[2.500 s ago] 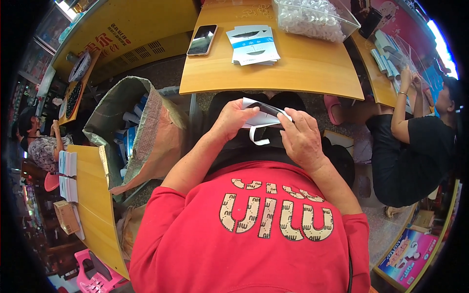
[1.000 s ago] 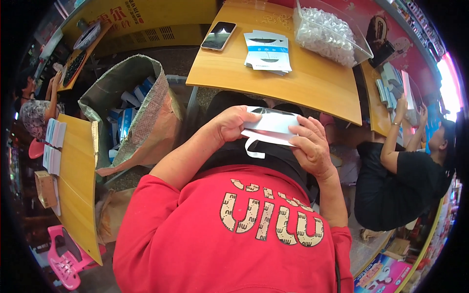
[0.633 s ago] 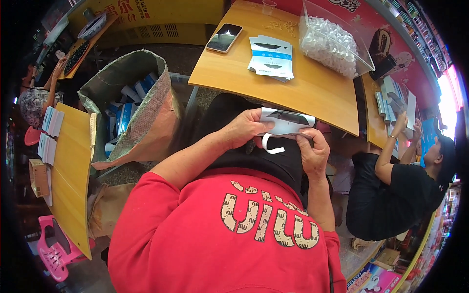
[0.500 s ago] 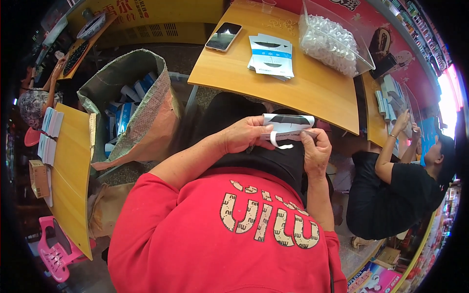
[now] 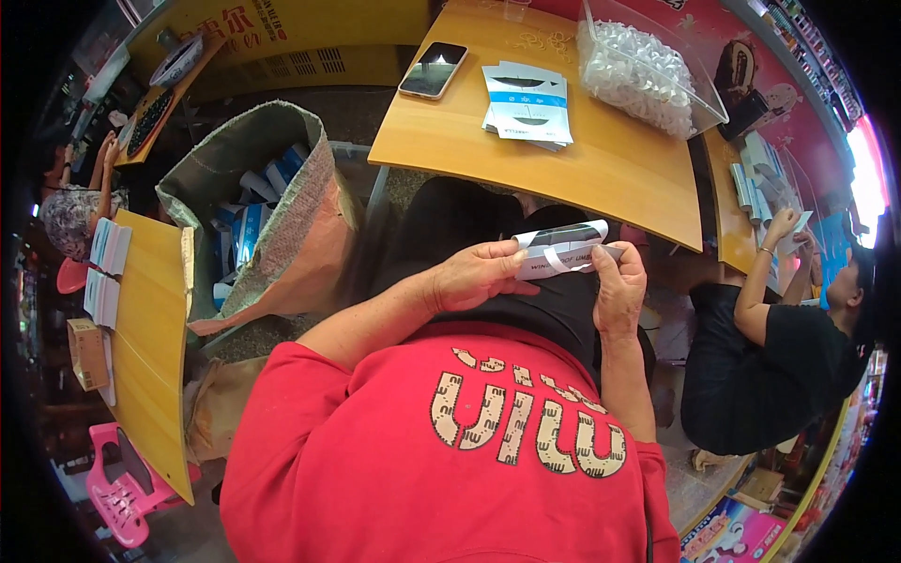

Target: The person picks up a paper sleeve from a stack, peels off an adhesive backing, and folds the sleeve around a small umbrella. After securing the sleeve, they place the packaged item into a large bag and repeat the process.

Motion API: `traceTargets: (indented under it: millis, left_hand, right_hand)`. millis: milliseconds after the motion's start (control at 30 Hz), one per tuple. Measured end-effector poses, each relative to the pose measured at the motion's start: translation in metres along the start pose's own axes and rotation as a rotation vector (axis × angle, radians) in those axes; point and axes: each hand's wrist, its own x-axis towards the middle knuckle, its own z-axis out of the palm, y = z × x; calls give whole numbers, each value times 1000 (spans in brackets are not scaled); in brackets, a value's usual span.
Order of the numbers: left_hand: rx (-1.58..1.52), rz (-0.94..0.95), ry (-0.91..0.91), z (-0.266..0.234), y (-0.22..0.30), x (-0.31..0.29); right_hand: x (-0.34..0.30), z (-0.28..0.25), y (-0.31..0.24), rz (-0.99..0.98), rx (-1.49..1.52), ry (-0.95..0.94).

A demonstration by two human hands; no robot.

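Observation:
My left hand point(image 5: 481, 276) and my right hand point(image 5: 618, 284) both grip a small folded white and black card package point(image 5: 561, 250), held over my lap in front of the wooden table point(image 5: 619, 178). A white band wraps around the package's middle. On the table lies a stack of flat white and blue cards point(image 5: 526, 105), beside a clear bin of small clear plastic pieces point(image 5: 638, 75). A phone point(image 5: 434, 69) lies face up at the table's left end.
A large open woven sack point(image 5: 272, 225) holding finished blue and white packages stands to my left. A second wooden table point(image 5: 150, 338) with stacked cards is at far left. A person in black point(image 5: 770, 357) works at my right; another person point(image 5: 80, 202) sits far left.
The flat card has been folded into a narrow package and a white band now wraps it. My hands have stayed over my lap, and the view has tilted a little.

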Motion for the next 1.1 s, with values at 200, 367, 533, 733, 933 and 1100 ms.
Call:
traceTargets:
  millis: [200, 367, 533, 733, 933, 1100]
  left_hand:
    - [45, 85, -40, 4, -7, 1]
    - [397, 207, 59, 16, -9, 5]
    - [439, 273, 119, 17, -12, 6]
    - [408, 303, 143, 16, -12, 4]
    - [323, 314, 179, 20, -7, 4]
    - [373, 293, 190, 19, -7, 6]
  right_hand:
    - [1, -1, 3, 9, -34, 33]
    - [-2, 5, -1, -8, -102, 64]
    - [-6, 5, -1, -31, -138, 37]
    - [-7, 8, -5, -25, -122, 24]
    - [-7, 8, -11, -36, -168, 15]
    - [-3, 4, -13, -30, -208, -18]
